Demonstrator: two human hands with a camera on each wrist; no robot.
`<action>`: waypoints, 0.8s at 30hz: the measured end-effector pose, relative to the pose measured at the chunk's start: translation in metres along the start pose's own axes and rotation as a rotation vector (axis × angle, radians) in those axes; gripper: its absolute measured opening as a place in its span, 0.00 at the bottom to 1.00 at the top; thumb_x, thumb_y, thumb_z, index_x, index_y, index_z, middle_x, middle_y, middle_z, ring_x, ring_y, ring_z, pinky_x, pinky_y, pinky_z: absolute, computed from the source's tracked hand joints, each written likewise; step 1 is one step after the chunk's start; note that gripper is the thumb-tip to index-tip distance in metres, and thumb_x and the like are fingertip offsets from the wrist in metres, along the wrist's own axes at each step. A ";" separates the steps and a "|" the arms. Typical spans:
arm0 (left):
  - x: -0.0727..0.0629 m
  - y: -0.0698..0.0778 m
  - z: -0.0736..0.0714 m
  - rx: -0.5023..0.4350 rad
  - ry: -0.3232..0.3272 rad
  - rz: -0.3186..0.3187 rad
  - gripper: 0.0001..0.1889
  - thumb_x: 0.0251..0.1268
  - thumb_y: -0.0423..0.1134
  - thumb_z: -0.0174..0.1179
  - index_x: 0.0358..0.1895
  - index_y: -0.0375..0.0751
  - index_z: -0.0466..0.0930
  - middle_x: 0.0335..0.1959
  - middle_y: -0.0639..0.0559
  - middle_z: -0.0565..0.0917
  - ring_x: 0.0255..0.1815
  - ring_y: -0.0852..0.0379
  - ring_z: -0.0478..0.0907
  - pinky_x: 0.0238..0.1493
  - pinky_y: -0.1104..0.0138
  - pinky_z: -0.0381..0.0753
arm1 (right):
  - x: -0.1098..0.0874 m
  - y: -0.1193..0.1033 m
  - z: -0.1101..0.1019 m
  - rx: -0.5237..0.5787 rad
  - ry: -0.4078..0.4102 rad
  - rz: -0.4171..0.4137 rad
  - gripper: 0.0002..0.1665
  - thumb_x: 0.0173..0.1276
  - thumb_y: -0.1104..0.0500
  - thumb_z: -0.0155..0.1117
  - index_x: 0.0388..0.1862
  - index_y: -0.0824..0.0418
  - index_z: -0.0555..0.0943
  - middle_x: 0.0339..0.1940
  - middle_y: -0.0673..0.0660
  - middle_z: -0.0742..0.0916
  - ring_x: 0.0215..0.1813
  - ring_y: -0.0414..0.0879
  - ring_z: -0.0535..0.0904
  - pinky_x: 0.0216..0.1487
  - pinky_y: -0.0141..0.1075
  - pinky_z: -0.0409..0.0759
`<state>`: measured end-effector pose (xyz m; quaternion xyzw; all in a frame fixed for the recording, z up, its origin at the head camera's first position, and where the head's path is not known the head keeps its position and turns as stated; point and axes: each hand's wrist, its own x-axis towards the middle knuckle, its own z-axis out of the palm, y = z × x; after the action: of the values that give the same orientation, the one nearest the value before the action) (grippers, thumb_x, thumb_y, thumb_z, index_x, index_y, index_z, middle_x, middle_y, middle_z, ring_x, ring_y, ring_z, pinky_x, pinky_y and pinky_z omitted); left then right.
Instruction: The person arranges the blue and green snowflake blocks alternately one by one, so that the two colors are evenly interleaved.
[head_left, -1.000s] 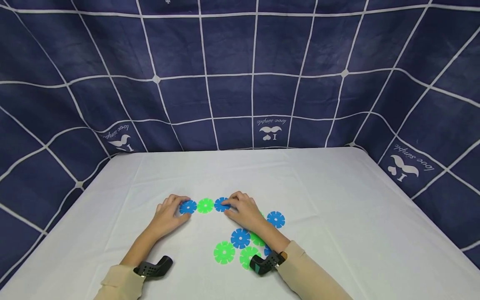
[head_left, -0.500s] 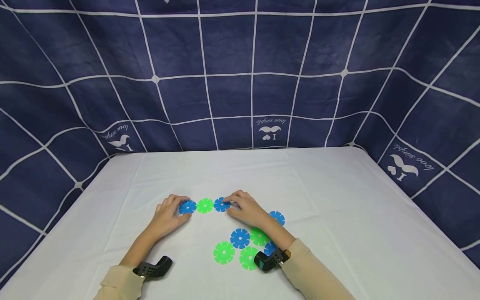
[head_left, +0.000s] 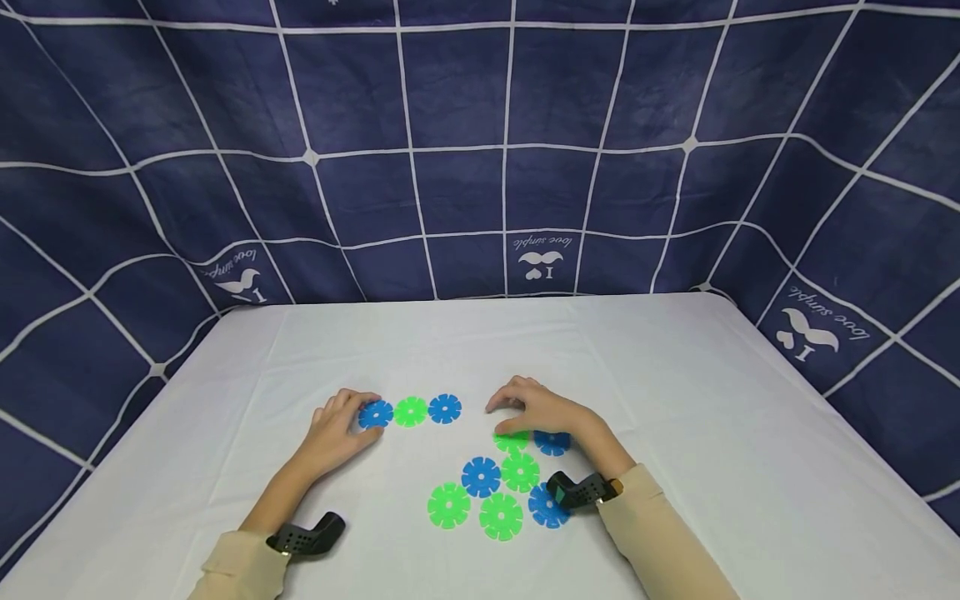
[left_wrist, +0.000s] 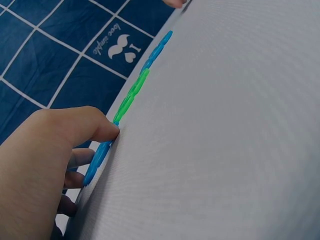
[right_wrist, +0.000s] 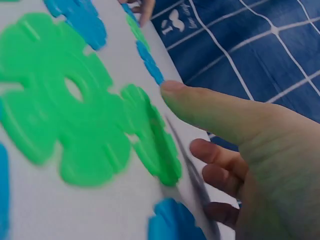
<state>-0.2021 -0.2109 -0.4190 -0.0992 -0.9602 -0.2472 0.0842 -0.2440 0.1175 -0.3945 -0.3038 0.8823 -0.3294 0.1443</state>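
Note:
Three plastic notched interlocking discs lie in a row on the white cloth: a blue disc [head_left: 377, 414] at the left end, a green disc [head_left: 411, 412] in the middle and another blue disc [head_left: 446, 408] at the right end. My left hand [head_left: 333, 432] holds the left blue disc by its edges, thumb on the near side and a finger on the far side. Nothing is held in my right hand [head_left: 543, 408]. It hovers with fingers loosely bent and thumb apart, over the back of a green disc [head_left: 512, 442], which it partly hides.
Several loose discs lie in front of and below my right arm: a blue disc [head_left: 552, 443] by the wrist, a green disc [head_left: 520, 472], a blue disc [head_left: 481, 477] and more nearer me. A dark blue curtain [head_left: 465, 192] with white lines hangs behind the table [head_left: 675, 367].
My right hand has let go of the blue disc at the row's right end and moved right, over the loose discs. My left hand has stayed in place.

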 end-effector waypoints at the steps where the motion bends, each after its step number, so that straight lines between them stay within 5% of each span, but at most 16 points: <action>1: 0.000 0.000 0.000 0.000 -0.001 -0.001 0.25 0.51 0.45 0.60 0.55 0.43 0.72 0.48 0.46 0.72 0.51 0.48 0.67 0.40 0.61 0.56 | -0.002 0.002 -0.002 0.018 -0.021 0.006 0.19 0.55 0.49 0.66 0.47 0.49 0.80 0.43 0.50 0.76 0.47 0.43 0.66 0.50 0.40 0.65; 9: 0.001 0.001 0.001 0.008 -0.006 0.008 0.25 0.51 0.45 0.60 0.55 0.43 0.72 0.48 0.45 0.72 0.51 0.48 0.67 0.40 0.61 0.56 | -0.014 0.006 -0.010 0.044 -0.139 0.061 0.22 0.52 0.52 0.68 0.48 0.45 0.78 0.47 0.50 0.73 0.52 0.45 0.66 0.55 0.47 0.64; 24: 0.001 -0.002 0.002 0.010 0.008 0.018 0.25 0.51 0.45 0.60 0.55 0.43 0.72 0.48 0.45 0.72 0.51 0.47 0.67 0.40 0.61 0.56 | -0.010 -0.001 -0.009 -0.003 -0.131 0.049 0.12 0.56 0.55 0.66 0.40 0.51 0.78 0.44 0.50 0.75 0.49 0.44 0.66 0.54 0.43 0.63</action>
<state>-0.2034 -0.2115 -0.4211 -0.1062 -0.9601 -0.2421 0.0908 -0.2404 0.1275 -0.3866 -0.3034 0.8785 -0.3039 0.2092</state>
